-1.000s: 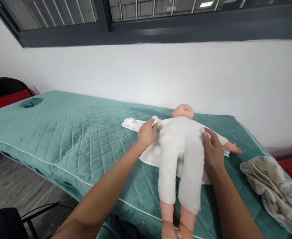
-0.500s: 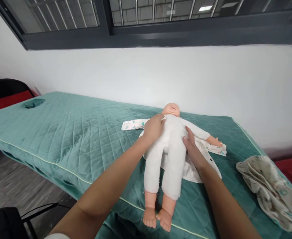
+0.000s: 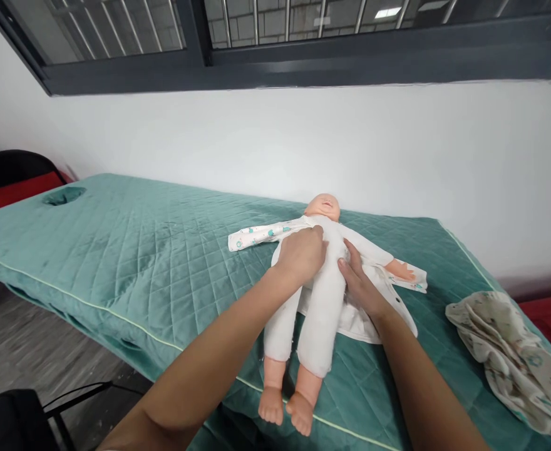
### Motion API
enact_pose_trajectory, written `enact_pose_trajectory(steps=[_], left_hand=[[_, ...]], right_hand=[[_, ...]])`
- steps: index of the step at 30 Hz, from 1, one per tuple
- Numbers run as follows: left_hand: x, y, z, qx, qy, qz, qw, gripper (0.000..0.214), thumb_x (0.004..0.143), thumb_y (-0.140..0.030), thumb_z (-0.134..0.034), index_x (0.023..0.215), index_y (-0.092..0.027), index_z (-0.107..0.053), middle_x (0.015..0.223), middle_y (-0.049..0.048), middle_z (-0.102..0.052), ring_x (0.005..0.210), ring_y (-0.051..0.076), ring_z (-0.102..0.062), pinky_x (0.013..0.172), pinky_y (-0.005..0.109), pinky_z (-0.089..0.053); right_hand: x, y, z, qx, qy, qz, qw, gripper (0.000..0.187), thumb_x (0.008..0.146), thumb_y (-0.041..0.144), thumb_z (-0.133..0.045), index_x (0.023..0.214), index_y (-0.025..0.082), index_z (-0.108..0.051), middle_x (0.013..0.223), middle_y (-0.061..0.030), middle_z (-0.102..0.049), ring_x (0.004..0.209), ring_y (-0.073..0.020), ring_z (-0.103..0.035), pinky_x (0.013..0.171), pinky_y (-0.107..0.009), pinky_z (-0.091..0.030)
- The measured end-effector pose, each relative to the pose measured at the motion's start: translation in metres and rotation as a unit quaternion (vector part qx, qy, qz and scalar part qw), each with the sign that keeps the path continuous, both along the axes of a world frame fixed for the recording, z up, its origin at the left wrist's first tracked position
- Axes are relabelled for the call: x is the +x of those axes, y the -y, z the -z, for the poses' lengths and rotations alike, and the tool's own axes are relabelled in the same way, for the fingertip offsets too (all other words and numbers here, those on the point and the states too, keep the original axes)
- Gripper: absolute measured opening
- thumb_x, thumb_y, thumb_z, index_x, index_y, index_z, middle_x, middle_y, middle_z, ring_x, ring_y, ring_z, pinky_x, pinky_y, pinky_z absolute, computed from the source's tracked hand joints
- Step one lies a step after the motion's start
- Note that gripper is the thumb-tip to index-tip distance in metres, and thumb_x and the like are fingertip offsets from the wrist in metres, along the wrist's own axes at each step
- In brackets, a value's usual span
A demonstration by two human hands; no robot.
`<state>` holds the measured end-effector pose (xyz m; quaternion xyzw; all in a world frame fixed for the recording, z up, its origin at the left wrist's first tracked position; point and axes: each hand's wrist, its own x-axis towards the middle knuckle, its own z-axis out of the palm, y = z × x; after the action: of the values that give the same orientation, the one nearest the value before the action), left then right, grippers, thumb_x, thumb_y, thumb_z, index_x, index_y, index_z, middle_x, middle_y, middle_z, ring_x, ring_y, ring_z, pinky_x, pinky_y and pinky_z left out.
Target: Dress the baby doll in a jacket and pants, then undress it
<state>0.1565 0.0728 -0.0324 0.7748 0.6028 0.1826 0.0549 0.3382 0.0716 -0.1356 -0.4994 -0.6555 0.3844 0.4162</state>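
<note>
The doll (image 3: pixel 325 300) lies on its back near the right end of the table (image 3: pixel 163 263), head toward the far edge along the wall and feet at the piped near edge, a position that probably suits two hands working from that side. Under it the printed garment (image 3: pixel 357 322) is spread, sleeves out to either side, seemingly to line them up with the doll's arms. The left hand (image 3: pixel 302 254) is curled over the doll's torso, knuckles up; its fingertips are hidden, so I cannot tell whether they pinch fabric or merely rest. The right hand (image 3: pixel 362 285) is unclenched, thumb and index finger apart against the doll's flank, perhaps to steady the body. A bundled cloth (image 3: pixel 505 360) sits by the right edge, apart from the doll, likely to keep it out of the way. Counted up, there is one doll showing two feet and one bare hand, the other arm not visible; one garment with two sleeves; one bundled cloth; and one table, with a single hole (image 3: pixel 64 196) near its far left corner.
</note>
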Motion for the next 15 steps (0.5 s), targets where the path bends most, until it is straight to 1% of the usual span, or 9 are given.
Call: enact_pose_trajectory(steps=[2,4,7,9,10,12,14,15], left_hand=[[-0.002,0.011,-0.003,-0.009,0.003,0.014,1.000,0.025,0.097,-0.031,-0.053,0.112,-0.014,-0.065,0.106,0.0152,-0.073,0.099,0.030,-0.069,0.080,0.037,-0.050],[-0.005,0.024,-0.005,-0.019,0.022,0.034,0.999,0.026,0.096,-0.032,-0.055,0.113,-0.015,-0.067,0.107,0.0140,-0.074,0.102,0.031,-0.069,0.081,0.038,-0.051],[-0.011,0.043,-0.003,-0.015,0.071,0.093,0.993,0.028,0.097,-0.035,-0.056,0.119,-0.020,-0.066,0.111,0.0083,-0.074,0.102,0.027,-0.069,0.083,0.036,-0.051],[-0.017,0.050,0.002,0.016,0.118,0.122,0.985,0.027,0.099,-0.037,-0.053,0.119,-0.023,-0.066,0.110,0.0047,-0.073,0.099,0.022,-0.068,0.085,0.033,-0.051],[-0.021,0.051,0.006,0.042,0.145,0.120,0.981,0.026,0.101,-0.037,-0.051,0.116,-0.024,-0.066,0.108,0.0038,-0.072,0.099,0.021,-0.067,0.086,0.032,-0.051],[-0.029,0.046,0.014,0.103,0.185,0.080,0.974,0.025,0.103,-0.033,-0.045,0.112,-0.022,-0.065,0.107,0.0044,-0.071,0.102,0.020,-0.065,0.092,0.032,-0.050],[-0.035,0.034,0.021,0.142,0.186,0.024,0.972,0.024,0.103,-0.026,-0.042,0.111,-0.020,-0.064,0.111,0.0070,-0.071,0.110,0.022,-0.063,0.098,0.035,-0.048],[-0.036,0.025,0.023,0.142,0.173,0.007,0.975,0.024,0.102,-0.022,-0.042,0.112,-0.020,-0.063,0.115,0.0083,-0.070,0.113,0.023,-0.062,0.100,0.036,-0.047]], right_hand=[[0.000,0.001,-0.002,-0.012,-0.014,0.006,1.000,0.081,0.094,0.070,-0.044,0.160,0.031,-0.020,0.169,-0.0055,-0.021,0.154,-0.0253,-0.027,0.126,-0.046,-0.027],[-0.001,0.002,-0.004,-0.014,-0.028,0.018,0.999,0.080,0.093,0.070,-0.045,0.159,0.031,-0.023,0.168,-0.0052,-0.024,0.153,-0.0256,-0.030,0.125,-0.047,-0.029],[-0.002,0.004,-0.007,-0.009,-0.042,0.037,0.998,0.077,0.093,0.070,-0.047,0.157,0.032,-0.028,0.168,-0.0045,-0.026,0.155,-0.0254,-0.026,0.127,-0.047,-0.023],[-0.003,0.004,-0.008,-0.006,-0.048,0.042,0.998,0.078,0.092,0.071,-0.047,0.157,0.032,-0.029,0.169,-0.0039,-0.025,0.157,-0.0250,-0.020,0.128,-0.047,-0.018],[-0.003,0.004,-0.009,-0.004,-0.050,0.044,0.998,0.079,0.091,0.072,-0.048,0.156,0.032,-0.029,0.169,-0.0040,-0.025,0.157,-0.0249,-0.019,0.129,-0.047,-0.016],[-0.003,0.003,-0.008,-0.002,-0.054,0.049,0.997,0.080,0.091,0.073,-0.048,0.156,0.031,-0.030,0.169,-0.0051,-0.025,0.157,-0.0252,-0.019,0.129,-0.047,-0.015],[-0.002,0.002,-0.006,-0.004,-0.052,0.053,0.997,0.080,0.090,0.073,-0.049,0.156,0.030,-0.030,0.168,-0.0056,-0.026,0.157,-0.0253,-0.020,0.129,-0.046,-0.016],[-0.002,0.002,-0.006,-0.004,-0.051,0.055,0.997,0.080,0.091,0.073,-0.049,0.156,0.031,-0.031,0.168,-0.0054,-0.026,0.157,-0.0252,-0.020,0.129,-0.046,-0.016]])
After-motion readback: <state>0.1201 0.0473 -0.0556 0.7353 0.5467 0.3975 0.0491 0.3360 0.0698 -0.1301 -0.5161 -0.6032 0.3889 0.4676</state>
